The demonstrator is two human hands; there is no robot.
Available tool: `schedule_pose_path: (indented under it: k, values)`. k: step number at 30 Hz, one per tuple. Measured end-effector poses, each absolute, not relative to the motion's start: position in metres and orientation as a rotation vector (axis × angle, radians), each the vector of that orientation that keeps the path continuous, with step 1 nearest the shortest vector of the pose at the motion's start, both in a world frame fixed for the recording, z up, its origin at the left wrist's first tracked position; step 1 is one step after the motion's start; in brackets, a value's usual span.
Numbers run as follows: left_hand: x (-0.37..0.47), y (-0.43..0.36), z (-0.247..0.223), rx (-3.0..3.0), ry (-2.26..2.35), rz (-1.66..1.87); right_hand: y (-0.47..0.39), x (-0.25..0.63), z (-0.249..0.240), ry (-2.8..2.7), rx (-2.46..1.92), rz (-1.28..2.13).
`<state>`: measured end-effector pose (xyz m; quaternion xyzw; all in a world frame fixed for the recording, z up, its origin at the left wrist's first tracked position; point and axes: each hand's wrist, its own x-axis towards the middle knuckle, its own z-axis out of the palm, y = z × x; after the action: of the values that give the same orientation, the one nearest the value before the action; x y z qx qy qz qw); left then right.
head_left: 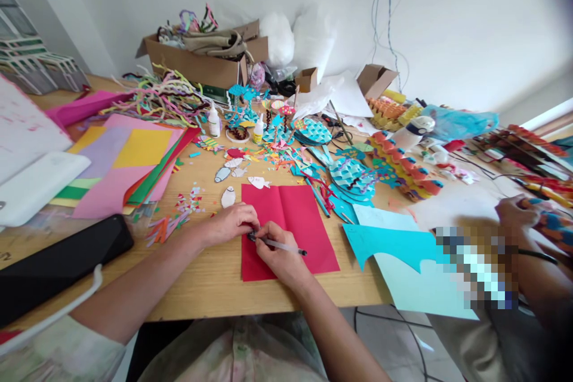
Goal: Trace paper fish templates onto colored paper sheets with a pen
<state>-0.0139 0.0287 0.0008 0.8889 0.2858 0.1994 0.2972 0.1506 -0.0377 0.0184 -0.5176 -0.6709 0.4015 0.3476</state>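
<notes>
A red sheet of paper [308,221] with a crease down its middle lies on the table in front of me. My right hand [282,253] is over its left half, fingers closed around a pen [286,246] with a pale clear barrel and a dark end pointing right. Beside it, the fingertips of my left hand [235,222] are pinched together at the paper's left edge. A small dark piece shows where the two hands meet; its kind is unclear. A white paper fish [228,196] lies just above my left hand, and another paper fish [259,182] touches the red sheet's top edge.
Coloured paper sheets [143,146], a black phone [67,268] and paper scraps [172,221] lie left. Glue bottles [215,123] and blue paper crafts [349,173] stand behind. Turquoise paper [389,245] overhangs the front edge. At right, another person's hand [514,215] holds a colourful object.
</notes>
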Motion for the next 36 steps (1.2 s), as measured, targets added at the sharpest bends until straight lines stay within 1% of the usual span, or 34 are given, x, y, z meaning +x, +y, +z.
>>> schedule_pose_path:
  k: [16,26,36]
  values:
    - [-0.0144,0.0282,0.0005,2.375,0.751,0.520,-0.0382,0.1512,0.0169,-1.827,-1.347,0.945]
    - [-0.0144,0.0284,0.0006,2.374,0.752,0.521,-0.0389,0.1534,0.0146,-1.721,-1.323,1.027]
    - [-0.0145,0.0276,0.0008,2.374,0.764,0.512,-0.0395,0.1511,0.0170,-1.833,-1.352,0.925]
